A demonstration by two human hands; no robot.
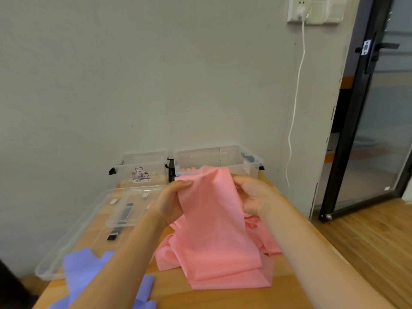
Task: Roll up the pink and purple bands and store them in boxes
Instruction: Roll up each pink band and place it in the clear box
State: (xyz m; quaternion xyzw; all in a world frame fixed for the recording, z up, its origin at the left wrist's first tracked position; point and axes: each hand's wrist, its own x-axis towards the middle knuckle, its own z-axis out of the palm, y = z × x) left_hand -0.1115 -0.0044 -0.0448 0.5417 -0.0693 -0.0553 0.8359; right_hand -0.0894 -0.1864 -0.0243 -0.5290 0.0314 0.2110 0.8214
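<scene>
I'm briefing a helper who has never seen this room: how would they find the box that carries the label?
Start at the pale wall behind the wooden table: two clear plastic boxes stand side by side against it. Take the left box, beside the right box. Only it has a printed label on its front wall.

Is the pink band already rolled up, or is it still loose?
Still loose. Both hands, left hand and right hand, hold up one end of the pink band; the rest lies crumpled on the table.
</scene>
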